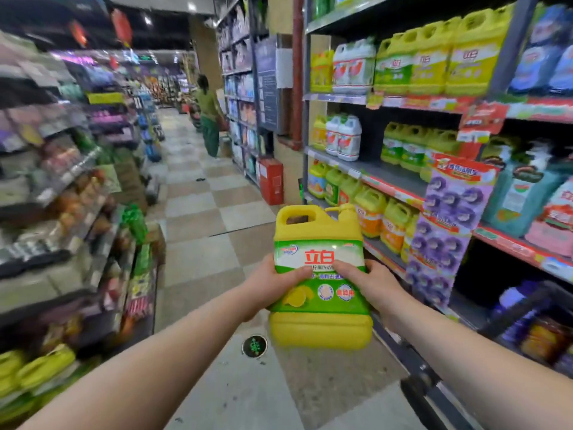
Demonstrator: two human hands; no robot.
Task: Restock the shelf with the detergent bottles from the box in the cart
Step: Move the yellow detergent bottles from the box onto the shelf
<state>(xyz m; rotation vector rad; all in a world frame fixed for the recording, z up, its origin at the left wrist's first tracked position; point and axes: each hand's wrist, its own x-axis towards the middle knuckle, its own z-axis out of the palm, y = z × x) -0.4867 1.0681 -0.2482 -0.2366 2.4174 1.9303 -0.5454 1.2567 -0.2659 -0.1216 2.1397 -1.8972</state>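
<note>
I hold a large yellow detergent bottle (319,324) with a green and white label upright in front of me over the aisle floor. My left hand (273,287) grips its left side and my right hand (372,285) grips its right side, thumbs on the label. On my right stands the shelf (393,178) with rows of similar yellow detergent bottles (446,60) on several levels. A dark cart frame (415,364) shows at the lower right; the box is not visible.
A person in green (208,119) stands farther down the checkered aisle. A red box (271,181) sits on the floor by a pillar. Purple hanging packs (446,231) hang off the right shelf. Stocked shelves (62,197) line the left side.
</note>
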